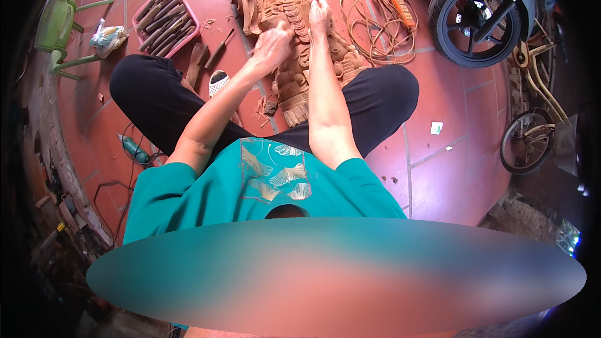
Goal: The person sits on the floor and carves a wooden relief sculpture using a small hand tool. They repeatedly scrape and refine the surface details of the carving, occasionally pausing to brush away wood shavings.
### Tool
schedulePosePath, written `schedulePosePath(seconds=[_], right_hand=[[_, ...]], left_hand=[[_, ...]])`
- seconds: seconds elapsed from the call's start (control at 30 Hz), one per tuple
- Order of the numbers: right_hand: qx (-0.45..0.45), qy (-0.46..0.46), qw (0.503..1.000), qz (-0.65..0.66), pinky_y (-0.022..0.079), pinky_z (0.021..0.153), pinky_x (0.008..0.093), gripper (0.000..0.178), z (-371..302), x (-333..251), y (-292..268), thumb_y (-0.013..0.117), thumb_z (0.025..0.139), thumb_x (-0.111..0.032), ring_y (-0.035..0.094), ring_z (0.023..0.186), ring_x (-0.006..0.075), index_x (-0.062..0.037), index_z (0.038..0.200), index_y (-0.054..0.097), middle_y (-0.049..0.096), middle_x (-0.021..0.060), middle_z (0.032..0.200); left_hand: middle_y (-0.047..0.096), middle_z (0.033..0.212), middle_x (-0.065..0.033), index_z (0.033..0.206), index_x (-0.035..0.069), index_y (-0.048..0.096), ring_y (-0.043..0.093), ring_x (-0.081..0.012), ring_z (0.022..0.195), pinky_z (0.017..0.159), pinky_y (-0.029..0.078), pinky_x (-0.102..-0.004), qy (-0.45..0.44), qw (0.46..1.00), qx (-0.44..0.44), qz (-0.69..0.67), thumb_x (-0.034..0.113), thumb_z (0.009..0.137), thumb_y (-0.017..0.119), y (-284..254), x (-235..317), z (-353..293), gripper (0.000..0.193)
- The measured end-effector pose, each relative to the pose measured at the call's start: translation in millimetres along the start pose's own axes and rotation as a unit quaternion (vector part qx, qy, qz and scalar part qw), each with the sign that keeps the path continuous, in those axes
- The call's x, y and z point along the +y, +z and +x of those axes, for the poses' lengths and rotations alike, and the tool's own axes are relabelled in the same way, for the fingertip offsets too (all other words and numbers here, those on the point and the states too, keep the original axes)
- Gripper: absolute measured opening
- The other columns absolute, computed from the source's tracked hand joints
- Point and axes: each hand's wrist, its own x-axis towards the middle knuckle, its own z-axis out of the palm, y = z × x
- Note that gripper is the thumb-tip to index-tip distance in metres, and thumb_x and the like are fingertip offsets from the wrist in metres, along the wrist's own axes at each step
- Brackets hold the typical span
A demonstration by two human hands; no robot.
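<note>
Teal-shirted and cross-legged on the red tile floor, a person leans over a wooden carving that lies lengthwise between the knees, seemingly so both arms can reach it. Left hand rests curled on the carved scales; whether it holds a tool cannot be told. Right hand presses on the carving's upper part, fingers bent, apparently steadying it. Left of the carving sit a pink tray of chisels and a loose chisel, within reach. Right of it lie a coiled orange cable and a motorbike wheel.
</note>
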Motion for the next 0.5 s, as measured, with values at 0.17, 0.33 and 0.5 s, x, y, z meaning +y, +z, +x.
schedulePosePath(seconds=[0.17,0.33,0.5], right_hand=[[-0.004,-0.027,0.999,0.024,0.043,0.091,0.0257,0.026,4.9,1.8,-10.8,0.046,0.092,-0.001,0.058,0.100,0.0139,0.0013,0.110,0.065,0.065,0.0086,0.107],[0.015,0.055,0.978,0.201,0.045,0.093,0.0274,0.025,-4.7,-26.8,-14.2,0.047,0.094,-0.002,0.059,0.100,0.0162,0.0048,0.114,0.061,0.064,0.0102,0.107],[0.012,0.050,0.980,0.193,0.048,0.087,0.0247,0.023,-0.6,-17.1,-25.9,0.049,0.095,-0.002,0.060,0.094,0.0143,0.0044,0.113,0.061,0.064,0.0093,0.106]], left_hand=[[0.067,0.102,-0.0132,0.104,0.014,0.074,0.065,-0.0300,0.098,0.087,0.051,-0.0396,-0.059,0.976,-0.083,-0.192,0.005,0.076,0.058,-5.3,-25.6,13.8,0.033],[0.064,0.101,-0.0157,0.104,0.009,0.071,0.067,-0.0338,0.086,0.077,0.054,-0.0418,-0.088,0.987,0.108,-0.076,0.001,0.080,0.055,2.7,-33.9,13.2,0.030],[0.061,0.098,-0.0167,0.101,0.004,0.069,0.067,-0.0367,0.082,0.073,0.054,-0.0443,0.019,1.000,0.001,0.000,-0.001,0.078,0.056,11.4,-4.9,1.2,0.028]])
